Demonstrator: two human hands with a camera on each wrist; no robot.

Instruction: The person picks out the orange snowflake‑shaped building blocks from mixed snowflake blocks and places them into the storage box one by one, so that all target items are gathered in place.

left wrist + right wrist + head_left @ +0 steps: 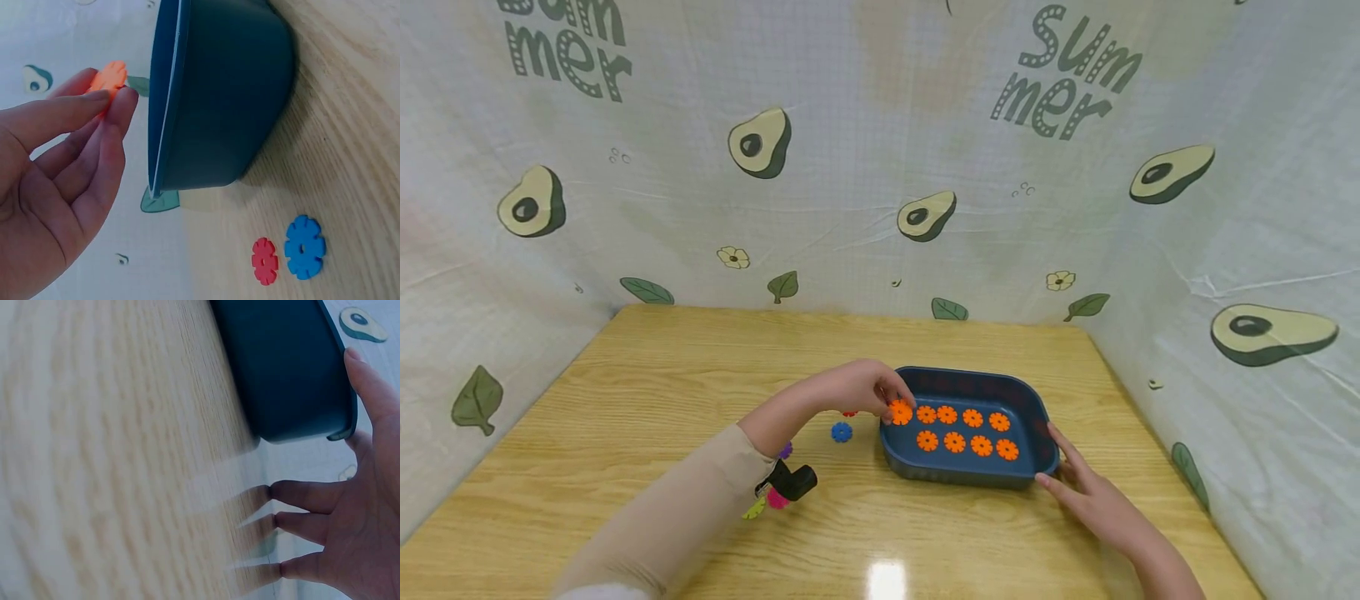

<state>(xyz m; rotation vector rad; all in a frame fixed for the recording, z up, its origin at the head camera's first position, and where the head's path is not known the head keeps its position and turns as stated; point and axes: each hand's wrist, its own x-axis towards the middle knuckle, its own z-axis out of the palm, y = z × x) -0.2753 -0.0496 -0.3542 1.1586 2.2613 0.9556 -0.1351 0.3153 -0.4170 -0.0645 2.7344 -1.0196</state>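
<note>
My left hand (867, 387) pinches an orange notched flower-shaped disc (900, 412) between thumb and fingertips, over the left end of a dark blue plastic box (962, 477). In the left wrist view this disc (112, 74) stands on edge in the fingers, beside the box's rim. Inside the box, several matching orange discs (954, 442) lie in two rows. At the box's near right corner is my right hand (1097, 504), its thumb and index finger against the rim. The right wrist view shows its other fingers (306, 526) spread, tips down at the tabletop.
Left of the box lie a blue disc (842, 432) and a red disc (265, 261). Purple, pink (778, 498) and yellow-green (754, 509) discs are partly hidden by the left forearm. Patterned cloth (850, 167) walls in the wooden table (700, 358) at the back and sides.
</note>
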